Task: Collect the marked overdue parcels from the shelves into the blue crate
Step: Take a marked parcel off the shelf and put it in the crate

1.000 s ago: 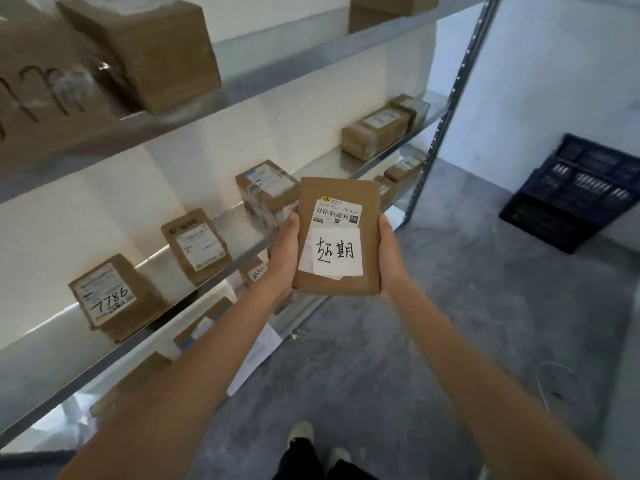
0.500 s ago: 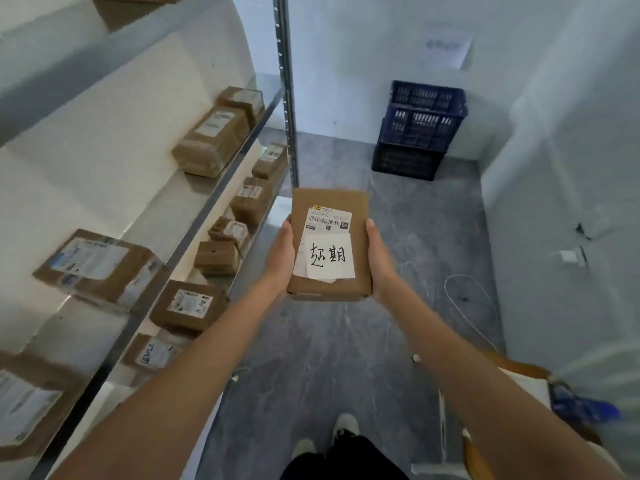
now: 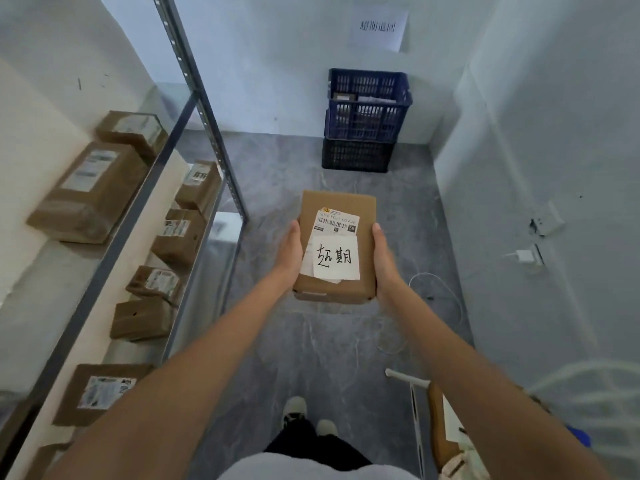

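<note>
Marked parcel [image 3: 337, 247]: flat brown cardboard box, held out in front of the person above the grey floor [image 3: 311, 341], level, top face up. Barcode label on its far half; white slip with two handwritten characters on its near half.

Left hand [image 3: 290, 256]: wraps the parcel's left edge, thumb along the side, fingers hidden beneath. Right hand [image 3: 383, 259]: wraps the right edge likewise, thumb up the side. Both grips are closed on the box.

Blue crate [image 3: 369, 105]: against the far wall, stacked on a black crate [image 3: 356, 155], well apart from the parcel. Some items lie inside; what they are cannot be told.

Paper sign [image 3: 379, 29]: taped to the wall above the crates.

Shelf unit [image 3: 204, 109]: metal frame along the left. Upper shelf carries two brown parcels near its far end; lower shelf carries several smaller labelled parcels along its front edge.

White cable [image 3: 440, 289]: looped on the floor by the right wall.
</note>
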`<state>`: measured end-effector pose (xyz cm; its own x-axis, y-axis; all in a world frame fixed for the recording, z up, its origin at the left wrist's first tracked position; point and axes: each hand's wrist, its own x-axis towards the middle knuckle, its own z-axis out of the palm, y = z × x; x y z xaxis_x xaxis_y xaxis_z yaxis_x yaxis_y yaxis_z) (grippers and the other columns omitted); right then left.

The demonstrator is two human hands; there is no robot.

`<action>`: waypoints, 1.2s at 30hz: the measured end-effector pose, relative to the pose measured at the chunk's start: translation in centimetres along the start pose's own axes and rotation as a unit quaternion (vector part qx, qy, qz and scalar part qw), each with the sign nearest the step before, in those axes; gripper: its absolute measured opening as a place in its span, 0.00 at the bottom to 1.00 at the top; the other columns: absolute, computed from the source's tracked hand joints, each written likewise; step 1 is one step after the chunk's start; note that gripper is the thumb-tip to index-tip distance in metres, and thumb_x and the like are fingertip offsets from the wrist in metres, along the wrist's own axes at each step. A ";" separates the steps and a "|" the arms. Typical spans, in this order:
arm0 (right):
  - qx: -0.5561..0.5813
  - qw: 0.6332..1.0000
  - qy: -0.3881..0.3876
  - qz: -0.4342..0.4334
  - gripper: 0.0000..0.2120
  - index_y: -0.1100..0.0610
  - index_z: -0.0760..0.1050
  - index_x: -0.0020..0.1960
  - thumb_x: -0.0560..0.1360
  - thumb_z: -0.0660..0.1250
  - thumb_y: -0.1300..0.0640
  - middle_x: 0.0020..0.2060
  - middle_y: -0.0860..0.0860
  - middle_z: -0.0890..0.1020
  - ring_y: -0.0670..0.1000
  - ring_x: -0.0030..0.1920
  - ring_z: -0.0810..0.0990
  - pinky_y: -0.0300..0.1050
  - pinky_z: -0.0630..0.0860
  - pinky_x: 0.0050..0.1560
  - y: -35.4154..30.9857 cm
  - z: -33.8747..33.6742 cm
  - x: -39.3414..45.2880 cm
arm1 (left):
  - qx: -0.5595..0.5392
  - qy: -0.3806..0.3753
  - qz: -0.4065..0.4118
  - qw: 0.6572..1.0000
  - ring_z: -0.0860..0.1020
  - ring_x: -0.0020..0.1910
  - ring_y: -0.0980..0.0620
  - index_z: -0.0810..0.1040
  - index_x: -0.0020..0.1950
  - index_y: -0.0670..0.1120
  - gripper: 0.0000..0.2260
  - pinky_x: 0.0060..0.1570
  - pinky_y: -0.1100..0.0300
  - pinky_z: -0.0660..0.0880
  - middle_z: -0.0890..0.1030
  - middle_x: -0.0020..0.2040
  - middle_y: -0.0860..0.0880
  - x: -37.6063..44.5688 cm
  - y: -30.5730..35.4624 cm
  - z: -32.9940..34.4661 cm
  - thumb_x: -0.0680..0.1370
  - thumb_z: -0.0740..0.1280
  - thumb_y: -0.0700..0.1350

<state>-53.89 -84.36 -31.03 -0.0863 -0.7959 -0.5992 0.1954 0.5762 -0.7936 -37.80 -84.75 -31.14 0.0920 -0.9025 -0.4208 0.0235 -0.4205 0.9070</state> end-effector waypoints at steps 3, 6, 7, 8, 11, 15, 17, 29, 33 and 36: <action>0.014 1.000 0.003 0.017 0.25 0.51 0.80 0.59 0.81 0.52 0.36 0.45 0.52 0.86 0.51 0.41 0.85 0.44 0.80 0.37 -2.2 0.4 4.4 | 0.000 -0.003 0.024 1.000 0.80 0.57 0.45 0.71 0.70 0.49 0.24 0.59 0.44 0.75 0.82 0.58 0.44 4.9 2.3 1.2 0.84 0.44 0.56; 0.013 1.000 0.014 0.017 0.26 0.51 0.79 0.61 0.80 0.52 0.35 0.49 0.53 0.86 0.53 0.48 0.85 0.49 0.82 0.48 -4.7 1.1 9.1 | 0.004 0.006 0.017 1.000 0.80 0.54 0.44 0.72 0.70 0.46 0.24 0.57 0.47 0.76 0.82 0.53 0.44 10.6 3.7 2.2 0.84 0.44 0.54; 0.013 1.000 0.018 0.016 0.27 0.51 0.79 0.61 0.80 0.52 0.35 0.50 0.53 0.86 0.54 0.50 0.85 0.51 0.81 0.52 -5.7 1.2 10.6 | 0.006 -0.005 0.007 1.000 0.80 0.55 0.43 0.72 0.70 0.48 0.24 0.58 0.45 0.76 0.82 0.55 0.43 12.5 4.1 2.6 0.83 0.45 0.57; 0.013 1.000 0.023 0.012 0.26 0.51 0.79 0.60 0.80 0.52 0.35 0.50 0.53 0.86 0.54 0.51 0.85 0.51 0.80 0.53 -6.8 1.3 12.1 | 0.005 -0.020 -0.004 1.000 0.80 0.56 0.42 0.72 0.69 0.51 0.26 0.60 0.43 0.75 0.82 0.56 0.44 14.5 4.6 3.1 0.82 0.45 0.60; 0.012 0.999 0.029 0.006 0.26 0.52 0.79 0.61 0.81 0.50 0.37 0.50 0.54 0.85 0.53 0.50 0.84 0.47 0.80 0.51 -10.1 0.9 16.3 | 0.005 -0.027 -0.025 0.999 0.80 0.57 0.44 0.73 0.69 0.47 0.25 0.56 0.50 0.77 0.82 0.57 0.44 19.7 6.6 5.1 0.83 0.45 0.57; 0.002 0.999 0.036 0.007 0.27 0.52 0.77 0.64 0.81 0.49 0.36 0.52 0.54 0.86 0.55 0.52 0.84 0.50 0.80 0.55 -14.4 0.1 22.3 | -0.003 -0.040 -0.026 0.999 0.80 0.45 0.54 0.75 0.65 0.45 0.23 0.43 0.62 0.75 0.82 0.47 0.52 25.7 9.8 8.0 0.85 0.45 0.54; 0.006 0.999 0.034 0.008 0.28 0.52 0.77 0.64 0.81 0.49 0.36 0.51 0.54 0.86 0.55 0.52 0.85 0.51 0.80 0.55 -16.4 -0.4 25.7 | -0.011 -0.054 -0.032 0.998 0.81 0.46 0.53 0.76 0.62 0.45 0.22 0.42 0.61 0.76 0.82 0.47 0.51 29.2 10.9 9.6 0.84 0.46 0.54; 0.003 1.000 0.018 0.017 0.27 0.52 0.77 0.64 0.82 0.49 0.37 0.51 0.54 0.86 0.54 0.49 0.85 0.45 0.81 0.42 -29.3 -1.1 44.8 | -0.003 -0.046 -0.022 0.999 0.81 0.53 0.47 0.70 0.71 0.48 0.19 0.53 0.52 0.78 0.81 0.58 0.45 48.7 19.0 16.0 0.84 0.50 0.52; 0.010 0.999 0.019 0.037 0.27 0.52 0.78 0.62 0.81 0.49 0.36 0.51 0.55 0.86 0.55 0.50 0.85 0.48 0.80 0.48 -32.6 0.0 52.2 | 0.021 -0.041 -0.024 0.999 0.79 0.58 0.47 0.66 0.74 0.52 0.20 0.62 0.45 0.73 0.79 0.62 0.48 56.8 21.0 17.0 0.83 0.50 0.52; 0.012 0.998 0.033 0.052 0.28 0.52 0.79 0.60 0.81 0.49 0.35 0.50 0.56 0.86 0.56 0.50 0.85 0.51 0.80 0.52 -35.1 1.2 57.8 | 0.016 -0.051 -0.022 0.998 0.78 0.59 0.47 0.64 0.75 0.52 0.20 0.61 0.47 0.74 0.79 0.63 0.46 62.8 23.0 17.4 0.84 0.50 0.52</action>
<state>-64.56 -150.83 -37.68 -0.1291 -0.7172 -0.6848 0.2303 0.6500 -0.7242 -48.77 -152.75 -36.98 -0.0100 -0.8873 -0.4611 -0.0059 -0.4611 0.8874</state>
